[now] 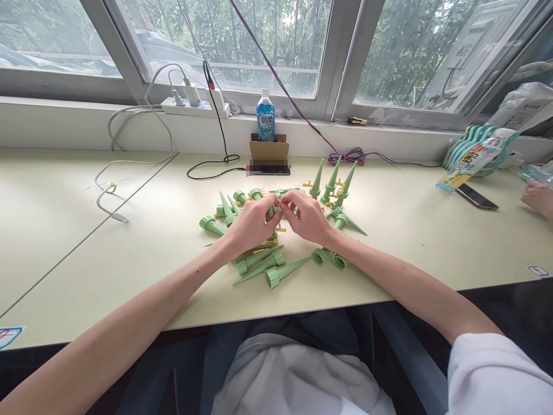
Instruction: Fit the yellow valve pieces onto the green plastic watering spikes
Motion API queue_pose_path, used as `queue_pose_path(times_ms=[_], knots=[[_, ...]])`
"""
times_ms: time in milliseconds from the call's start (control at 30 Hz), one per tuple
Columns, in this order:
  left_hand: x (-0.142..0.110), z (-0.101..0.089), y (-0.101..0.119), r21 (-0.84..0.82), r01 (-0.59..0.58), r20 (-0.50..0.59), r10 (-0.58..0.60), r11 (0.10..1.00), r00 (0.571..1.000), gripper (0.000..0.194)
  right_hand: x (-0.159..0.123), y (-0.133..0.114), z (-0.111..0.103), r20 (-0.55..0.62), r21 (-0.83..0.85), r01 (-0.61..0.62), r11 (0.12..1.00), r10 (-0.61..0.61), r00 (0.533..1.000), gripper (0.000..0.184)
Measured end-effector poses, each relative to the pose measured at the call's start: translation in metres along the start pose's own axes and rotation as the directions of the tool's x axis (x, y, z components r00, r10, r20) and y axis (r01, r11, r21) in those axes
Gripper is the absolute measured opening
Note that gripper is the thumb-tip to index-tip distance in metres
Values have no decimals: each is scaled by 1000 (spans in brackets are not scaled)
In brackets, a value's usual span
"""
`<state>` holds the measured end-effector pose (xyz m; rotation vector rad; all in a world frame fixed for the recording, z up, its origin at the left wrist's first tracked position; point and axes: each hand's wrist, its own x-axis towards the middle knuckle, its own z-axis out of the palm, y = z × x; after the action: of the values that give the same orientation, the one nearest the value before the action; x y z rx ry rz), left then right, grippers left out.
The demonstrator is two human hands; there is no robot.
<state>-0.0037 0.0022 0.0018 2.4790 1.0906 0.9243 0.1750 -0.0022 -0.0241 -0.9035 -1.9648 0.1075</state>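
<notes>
My left hand (pixel 254 219) and my right hand (pixel 305 216) meet fingertip to fingertip above a pile of green plastic watering spikes. Both are closed in a pinch. A green watering spike (pixel 271 211) shows partly behind my left fingers, which seem to grip it. Between the fingertips a tiny yellowish piece is visible, mostly covered by my right fingers. Just below them lies a small yellow valve (pixel 281 228). Several spikes stand upright beyond my right hand, such as this standing spike (pixel 330 181). Closer to me lies a loose spike (pixel 285 272) with its cap end toward the left.
Behind the pile are a phone (pixel 270 168), a cardboard box (pixel 268 151) and a blue bottle (pixel 265 117). A power strip (pixel 196 108) and cables lie left. On the right are another phone (pixel 477 196), a tilted bottle (pixel 475 161) and another person's hand (pixel 538 199).
</notes>
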Motion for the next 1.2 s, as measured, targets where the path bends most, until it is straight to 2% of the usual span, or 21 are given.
queue_pose_path(times_ms=[1200], knots=[[-1, 1, -1, 35, 0, 5, -1, 999, 1000, 10, 0, 1, 0, 29, 37, 7, 999, -8, 1000, 9]])
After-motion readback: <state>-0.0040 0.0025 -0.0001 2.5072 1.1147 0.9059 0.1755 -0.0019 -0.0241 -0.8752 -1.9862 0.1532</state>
